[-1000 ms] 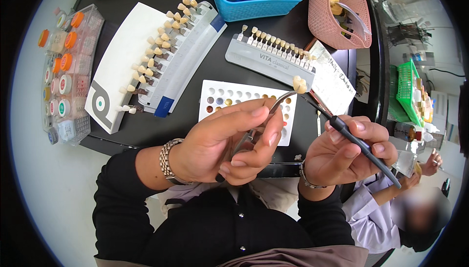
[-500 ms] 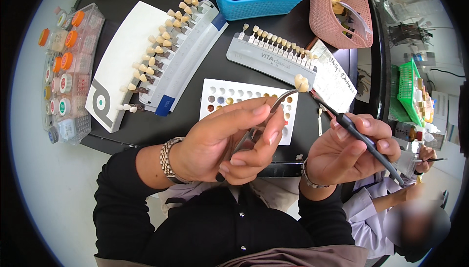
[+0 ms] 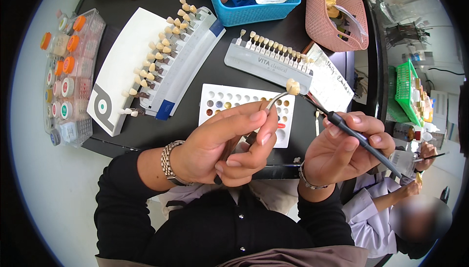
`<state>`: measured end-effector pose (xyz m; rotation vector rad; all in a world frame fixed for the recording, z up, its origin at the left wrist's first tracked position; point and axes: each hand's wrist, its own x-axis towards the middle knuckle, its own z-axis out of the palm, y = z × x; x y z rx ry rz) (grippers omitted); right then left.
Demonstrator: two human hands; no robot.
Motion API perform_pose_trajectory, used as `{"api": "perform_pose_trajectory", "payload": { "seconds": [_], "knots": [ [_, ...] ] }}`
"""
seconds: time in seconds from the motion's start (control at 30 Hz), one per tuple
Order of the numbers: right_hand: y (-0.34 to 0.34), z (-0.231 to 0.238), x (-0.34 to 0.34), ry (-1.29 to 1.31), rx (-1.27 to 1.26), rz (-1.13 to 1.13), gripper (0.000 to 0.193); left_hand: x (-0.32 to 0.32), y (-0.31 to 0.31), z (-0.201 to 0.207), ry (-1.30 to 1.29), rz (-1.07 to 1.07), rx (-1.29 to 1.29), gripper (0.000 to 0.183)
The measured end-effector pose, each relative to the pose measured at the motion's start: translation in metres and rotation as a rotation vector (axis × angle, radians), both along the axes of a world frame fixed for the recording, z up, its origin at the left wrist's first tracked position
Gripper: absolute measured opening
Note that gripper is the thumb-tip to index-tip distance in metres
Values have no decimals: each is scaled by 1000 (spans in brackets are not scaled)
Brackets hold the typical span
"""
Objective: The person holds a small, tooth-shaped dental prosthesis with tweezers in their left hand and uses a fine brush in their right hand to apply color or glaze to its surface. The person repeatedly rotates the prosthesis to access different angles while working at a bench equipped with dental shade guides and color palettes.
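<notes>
Head view, centre of frame, left to right. The left hand [image 3: 222,145] is clamped on a curved metal holding tool [image 3: 275,101], with the fingers wrapped around its body. The tool's neck rises and bends right, ending at a tooth-coloured crown [image 3: 292,86]. The crown lies up and right of the left hand, and up and left of the right; the left hand is nearer. A thin black brush [image 3: 364,142] runs diagonally, its long axis from upper left to lower right, with its tip just beside the crown at lower right; contact cannot be told. The right hand [image 3: 334,154] is clamped on the brush handle in a pen grip.

Surface: a black worktop [image 3: 205,66]. At frame left stand clear containers with coloured lids [image 3: 68,86]. Next are a white curved stand [image 3: 129,42], a large grey shade guide [image 3: 188,64], a white palette [image 3: 282,137] partly behind the left hand, a small grey shade guide [image 3: 249,62], a blue basket [image 3: 256,15], a handwritten sheet [image 3: 327,86] and a pink basket [image 3: 317,20].

Room: at frame right, a green basket [image 3: 403,88]; at lower right, a co-worker in a pale coat [image 3: 366,220].
</notes>
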<state>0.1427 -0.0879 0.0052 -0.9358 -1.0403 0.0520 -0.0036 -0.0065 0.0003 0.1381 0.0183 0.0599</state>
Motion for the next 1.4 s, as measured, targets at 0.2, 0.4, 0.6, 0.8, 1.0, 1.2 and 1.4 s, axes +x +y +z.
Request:
{"api": "perform_pose_trajectory", "payload": {
  "seconds": [0.2, 0.4, 0.6, 0.8, 1.0, 1.2, 1.4],
  "knots": [
    [-3, 3, 0, -25, -22, 89, 23, 0, 1, 2, 21, -5, 1, 24],
    [-4, 0, 7, -37, -33, 68, 26, 0, 1, 4, 59, 13, 24, 25],
    [-1, 6, 13, 90, -92, 17, 25, 1, 5, 3, 45, 94, 104, 27],
    [-1, 0, 23, 12, -631, 146, 29, 1, 7, 4, 65, 204, 228, 29],
    [-1, -13, 9, -63, -642, 222, 29, 0, 7, 4, 110, 261, 373, 31],
    [1, -17, 5, -184, -691, 180, 28, 5, 3, 4, 258, 325, 474, 29],
    [2, -24, 5, -233, -709, 186, 29, 2, 6, 4, 234, 230, 401, 29]
  ]
}}
